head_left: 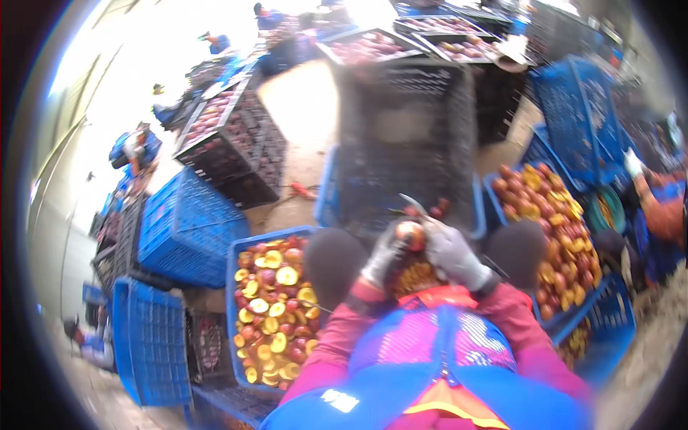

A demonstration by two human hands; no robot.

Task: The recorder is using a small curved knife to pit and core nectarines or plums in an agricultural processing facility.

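My gloved left hand (385, 256) is closed around a red plum (411, 235) between my knees. My right hand (453, 252), in a pale glove with a dark cuff, grips a small knife (413, 203) with a curved blade that points up and left. Its handle is hidden in my fingers. Below the hands lies a heap of small brown pieces (414, 278), perhaps pits. Just beyond them, an almost bare black crate (405, 143) leans over a blue crate (327, 197), with a few dark plums (441, 206) at its near end.
Left of my knee stands a blue crate of halved yellow-fleshed plums (276, 308). Another full crate of plums (548, 236) is at the right. Stacked blue crates (190, 222) and black crates (233, 136) stand farther left. A co-worker's arm (656, 201) shows at the right edge.
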